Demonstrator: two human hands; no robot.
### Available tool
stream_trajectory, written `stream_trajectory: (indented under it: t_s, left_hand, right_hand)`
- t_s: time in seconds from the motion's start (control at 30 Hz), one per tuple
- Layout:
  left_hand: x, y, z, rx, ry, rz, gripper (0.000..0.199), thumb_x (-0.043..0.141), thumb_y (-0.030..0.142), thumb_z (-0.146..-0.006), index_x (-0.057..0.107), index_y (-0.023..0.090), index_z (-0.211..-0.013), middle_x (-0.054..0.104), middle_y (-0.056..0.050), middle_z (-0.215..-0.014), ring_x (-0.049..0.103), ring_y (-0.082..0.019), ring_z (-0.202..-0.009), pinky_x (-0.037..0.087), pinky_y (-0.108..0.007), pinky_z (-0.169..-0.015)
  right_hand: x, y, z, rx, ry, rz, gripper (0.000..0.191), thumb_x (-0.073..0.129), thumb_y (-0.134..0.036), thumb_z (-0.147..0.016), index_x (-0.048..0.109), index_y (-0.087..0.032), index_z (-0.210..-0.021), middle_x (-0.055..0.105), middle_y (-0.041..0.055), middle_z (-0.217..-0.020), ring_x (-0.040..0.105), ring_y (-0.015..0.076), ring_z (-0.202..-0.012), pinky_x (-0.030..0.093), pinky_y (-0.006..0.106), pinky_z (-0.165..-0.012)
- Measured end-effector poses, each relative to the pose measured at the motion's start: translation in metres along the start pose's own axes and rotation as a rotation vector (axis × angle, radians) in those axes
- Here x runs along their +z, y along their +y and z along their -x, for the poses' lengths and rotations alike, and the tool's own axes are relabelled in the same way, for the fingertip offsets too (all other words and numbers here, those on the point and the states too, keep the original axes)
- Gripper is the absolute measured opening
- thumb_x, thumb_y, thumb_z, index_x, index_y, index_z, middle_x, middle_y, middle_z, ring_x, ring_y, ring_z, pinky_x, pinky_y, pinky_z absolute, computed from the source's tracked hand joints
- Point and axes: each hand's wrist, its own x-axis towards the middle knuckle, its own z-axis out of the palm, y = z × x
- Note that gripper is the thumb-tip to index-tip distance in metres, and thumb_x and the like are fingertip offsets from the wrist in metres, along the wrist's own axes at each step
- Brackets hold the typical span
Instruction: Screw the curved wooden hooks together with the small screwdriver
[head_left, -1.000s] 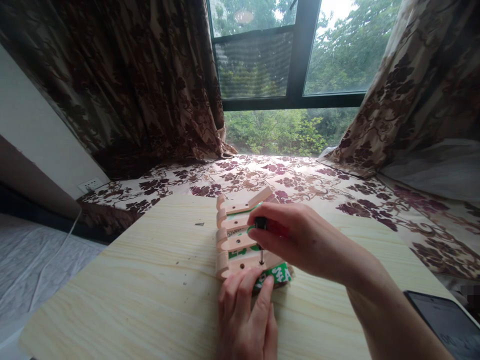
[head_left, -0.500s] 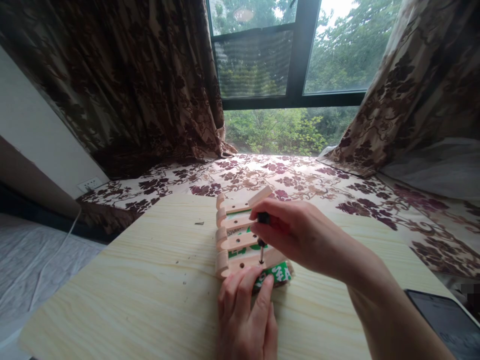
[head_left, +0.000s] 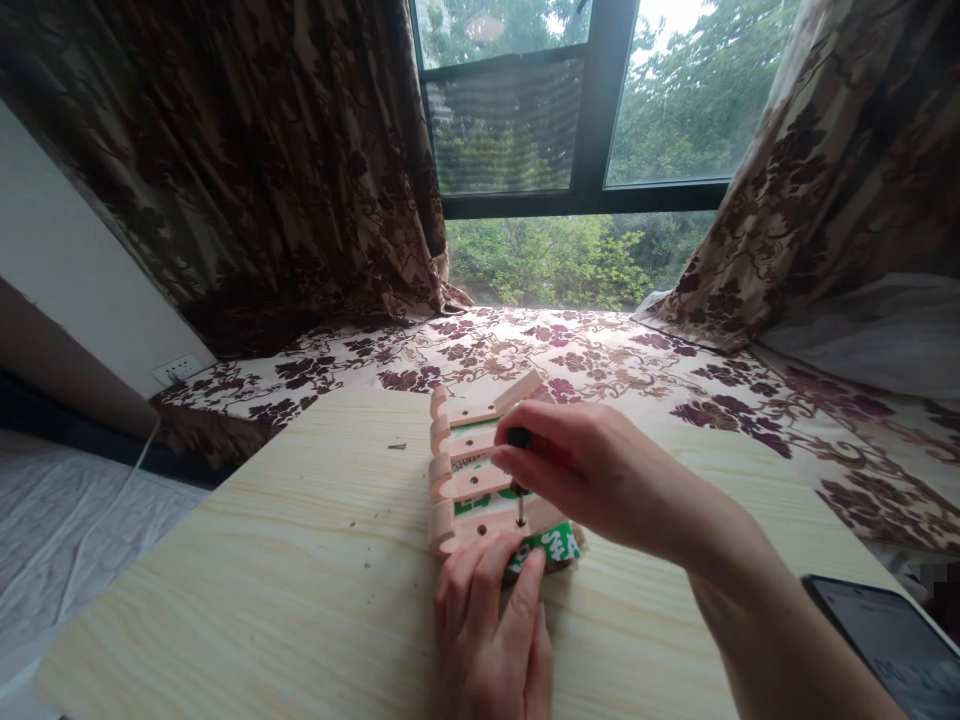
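Observation:
A pale wooden rack (head_left: 442, 528), made of slats with rounded ends and dark screw holes, lies over a green package with white lettering (head_left: 559, 543). My right hand (head_left: 600, 465) is closed round the black handle of a screwdriver (head_left: 518, 437). The screwdriver stands nearly upright, its metal tip at a hole in the nearest slat. My left hand (head_left: 491, 625) grips the near edge of the rack, with fingertips on the wood and the thumb against the package. My right fingers hide part of the rack's right side.
The rack rests on a light wood-grain table (head_left: 247, 560). Small screws (head_left: 397, 446) and dark specks lie left of it. A phone (head_left: 885, 640) is at the right edge. Beyond the table are a floral-covered ledge (head_left: 487, 345), curtains (head_left: 337, 180) and a window.
My right hand has turned slightly on the screwdriver, and its tip stays at the same hole. The left hand and rack hold their place; the whole view has shifted a little.

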Motion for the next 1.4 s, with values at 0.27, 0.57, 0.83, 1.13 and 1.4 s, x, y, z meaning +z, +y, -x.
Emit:
stream_trajectory:
  t_s: [0.27,0.57,0.83,1.13,1.4]
  left_hand:
    - [-0.0005,-0.0052,0.0077,0.025,-0.076,-0.039,0.037,0.057,0.006,-0.083,0.063,0.017,-0.118,0.059,-0.010,-0.124,0.049,-0.025,-0.121,0.036,-0.042,-0.105]
    - [-0.0001,-0.0039,0.0049,0.013,-0.047,-0.043,0.035,0.055,0.007,-0.084,0.064,0.018,-0.115,0.062,-0.010,-0.120,0.053,-0.024,-0.117,0.039,-0.041,-0.103]
    - [-0.0004,-0.0063,0.0085,0.019,-0.079,-0.042,0.039,0.056,0.007,-0.083,0.061,0.018,-0.120,0.059,-0.010,-0.124,0.049,-0.025,-0.121,0.039,-0.041,-0.104]
    - [0.0005,-0.0047,0.0088,0.007,-0.075,-0.046,0.038,0.054,0.006,-0.084,0.061,0.019,-0.120,0.059,-0.009,-0.124,0.049,-0.025,-0.121,0.038,-0.042,-0.105]
    - [-0.0004,-0.0042,0.0082,0.012,-0.086,-0.039,0.040,0.056,0.006,-0.083,0.060,0.018,-0.121,0.057,-0.010,-0.125,0.047,-0.025,-0.123,0.036,-0.042,-0.106]
  right_hand:
    - [0.0059,0.0034,-0.0024,0.088,0.084,0.108,0.027,0.054,-0.037,-0.092,0.053,-0.018,-0.073,0.052,-0.0027,-0.060,0.038,0.0087,-0.052,0.023,0.024,-0.050]
    - [0.0036,0.0021,-0.0008,0.044,0.020,0.026,0.021,0.053,-0.032,-0.092,0.055,-0.019,-0.077,0.055,-0.0027,-0.061,0.041,0.0091,-0.054,0.026,0.023,-0.050]
    - [0.0054,0.0043,0.0001,0.095,0.050,0.092,0.019,0.051,-0.034,-0.092,0.055,-0.019,-0.081,0.057,-0.0011,-0.064,0.043,0.0104,-0.054,0.027,0.024,-0.052]
    - [0.0096,0.0041,-0.0051,0.093,0.059,0.132,0.026,0.049,-0.036,-0.093,0.047,-0.020,-0.074,0.052,-0.0023,-0.060,0.040,0.0099,-0.051,0.025,0.024,-0.050]
    - [0.0057,0.0034,-0.0003,0.058,0.040,0.074,0.017,0.051,-0.033,-0.093,0.057,-0.020,-0.085,0.058,-0.0018,-0.064,0.044,0.0103,-0.054,0.028,0.023,-0.052]
